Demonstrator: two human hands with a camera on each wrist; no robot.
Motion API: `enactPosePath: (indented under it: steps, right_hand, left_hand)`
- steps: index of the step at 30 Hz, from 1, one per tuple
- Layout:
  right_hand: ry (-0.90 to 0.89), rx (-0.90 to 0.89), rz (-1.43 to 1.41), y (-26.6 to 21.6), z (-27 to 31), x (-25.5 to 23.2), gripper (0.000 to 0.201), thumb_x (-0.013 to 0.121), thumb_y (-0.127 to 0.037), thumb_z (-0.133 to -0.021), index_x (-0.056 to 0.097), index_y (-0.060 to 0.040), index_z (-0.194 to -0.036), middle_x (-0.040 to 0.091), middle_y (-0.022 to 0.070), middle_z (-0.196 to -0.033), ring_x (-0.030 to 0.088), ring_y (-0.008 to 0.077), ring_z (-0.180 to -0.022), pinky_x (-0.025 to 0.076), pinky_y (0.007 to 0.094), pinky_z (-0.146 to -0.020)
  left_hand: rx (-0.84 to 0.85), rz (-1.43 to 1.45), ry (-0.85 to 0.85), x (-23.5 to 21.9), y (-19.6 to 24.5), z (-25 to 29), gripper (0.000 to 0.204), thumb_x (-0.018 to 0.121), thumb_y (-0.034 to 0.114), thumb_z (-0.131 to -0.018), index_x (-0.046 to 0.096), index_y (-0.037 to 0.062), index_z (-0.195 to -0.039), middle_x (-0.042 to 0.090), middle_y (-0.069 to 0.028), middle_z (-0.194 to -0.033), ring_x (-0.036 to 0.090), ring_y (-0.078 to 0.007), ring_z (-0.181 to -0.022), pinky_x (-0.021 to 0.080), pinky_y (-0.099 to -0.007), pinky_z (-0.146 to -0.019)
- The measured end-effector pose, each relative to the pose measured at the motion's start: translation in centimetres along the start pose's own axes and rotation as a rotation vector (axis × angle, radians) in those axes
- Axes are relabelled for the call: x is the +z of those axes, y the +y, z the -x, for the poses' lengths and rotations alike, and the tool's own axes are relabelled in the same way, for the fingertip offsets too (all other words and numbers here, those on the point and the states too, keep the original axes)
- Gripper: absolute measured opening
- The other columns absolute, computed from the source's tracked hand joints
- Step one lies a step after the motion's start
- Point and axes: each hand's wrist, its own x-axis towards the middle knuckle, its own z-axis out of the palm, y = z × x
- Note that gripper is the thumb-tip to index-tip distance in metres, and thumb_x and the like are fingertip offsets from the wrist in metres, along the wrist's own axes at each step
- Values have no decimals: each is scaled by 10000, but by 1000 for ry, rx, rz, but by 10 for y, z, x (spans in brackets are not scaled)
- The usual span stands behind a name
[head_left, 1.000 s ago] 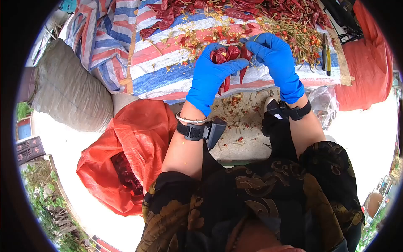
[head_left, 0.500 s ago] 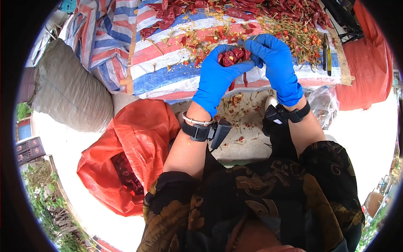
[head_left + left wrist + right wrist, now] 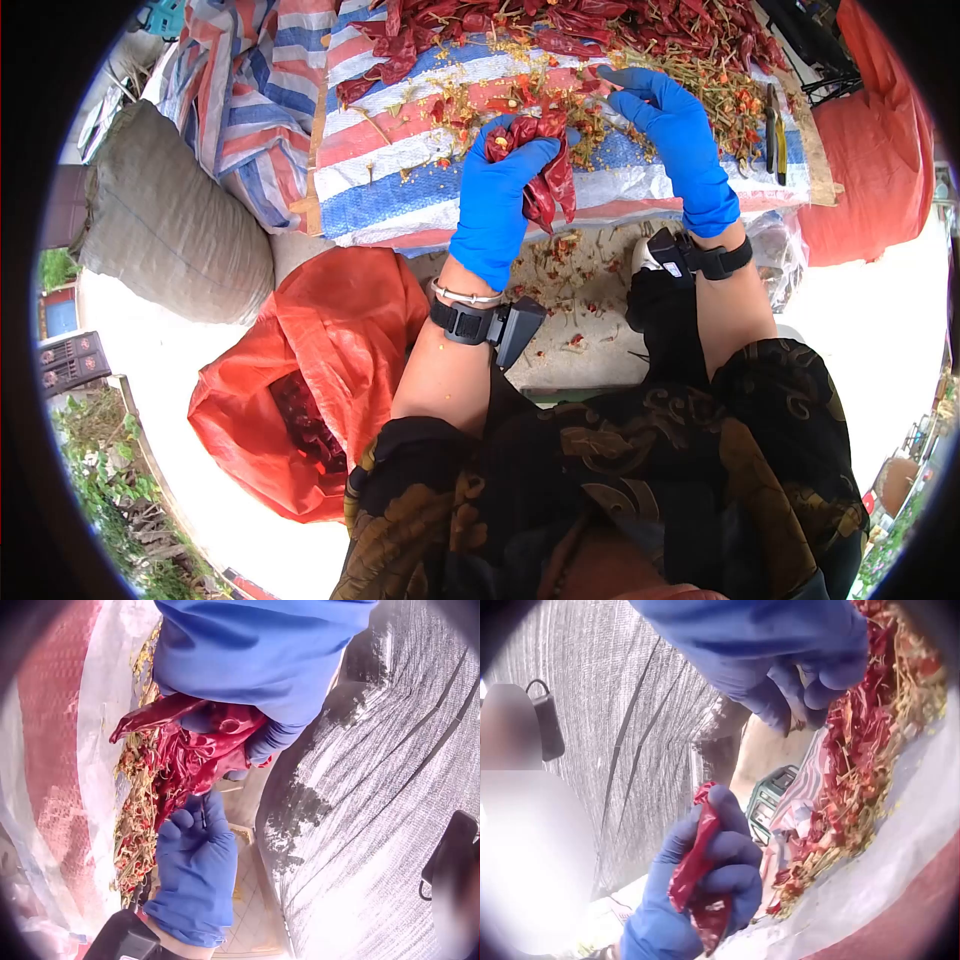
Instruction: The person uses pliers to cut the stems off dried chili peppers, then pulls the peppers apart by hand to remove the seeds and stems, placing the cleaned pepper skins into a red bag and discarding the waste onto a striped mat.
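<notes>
Several dried red chili peppers (image 3: 548,190) are gripped in my blue-gloved left hand (image 3: 492,210), their tips hanging below the fingers in the head view. The left wrist view shows their wrinkled, glossy skins (image 3: 202,754) bunched under the glove. My right hand (image 3: 682,145), gloved too, is apart from the left, up and to its right over the scattered bits. Its fingertips come together on a small brownish chili stem (image 3: 798,724) in the right wrist view.
A blue, white and red striped sheet (image 3: 390,208) covers the work surface. On it lie heaped chilies (image 3: 590,28), loose stems (image 3: 735,105) and a black-and-yellow tool (image 3: 776,135). An open red sack (image 3: 345,310) with chilies and a full grey sack (image 3: 175,215) stand at left.
My right hand has drawn away from the left, up over the bits. The left hand has shifted slightly left, and its chilies are now more exposed.
</notes>
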Motion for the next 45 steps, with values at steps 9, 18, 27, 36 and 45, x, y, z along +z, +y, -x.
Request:
enactPosePath:
  steps: [9, 18, 27, 36, 45]
  right_hand:
    - [98, -237, 726, -7, -5, -13, 409, 626, -221, -761, 549, -97, -1143, 544, 166, -1096, 535, 300, -1006, 436, 354, -840]
    - [-175, -303, 1027, 22, -81, 7, 377, 545, -219, -803, 526, -104, -1162, 568, 159, -1072, 535, 322, -979, 435, 382, -831]
    - [-78, -217, 1016, 6, -80, 21, 219, 583, -227, -731, 613, -78, -889, 610, 147, -860, 576, 333, -836, 460, 413, -731]
    - [-254, -229, 964, 21, -74, 34, 239, 608, -290, -740, 613, -95, -878, 584, 128, -888, 552, 304, -857, 450, 402, -718]
    - [19, -389, 946, -25, -44, 21, 220, 642, -242, -707, 554, -45, -749, 548, 112, -776, 546, 288, -755, 437, 393, -654]
  left_hand:
    - [-189, 328, 87, -25, 9, -8, 267, 627, 120, -777, 569, 52, -1028, 611, -69, -960, 579, -174, -843, 479, -296, -733]
    - [-146, 477, 88, -34, 12, -11, 176, 618, 86, -777, 567, 10, -927, 581, -81, -861, 579, -206, -823, 501, -337, -752]
    - [-88, 578, 134, -35, 20, -11, 157, 598, 53, -787, 546, 1, -925, 570, -92, -871, 579, -211, -837, 501, -384, -815]
    - [-69, 619, 181, -40, 13, -12, 156, 594, 43, -780, 545, -4, -920, 568, -97, -873, 578, -206, -828, 496, -370, -821]
    - [-81, 574, 173, -33, 11, -15, 186, 589, 51, -786, 544, -18, -953, 578, -123, -944, 577, -232, -879, 478, -377, -853]
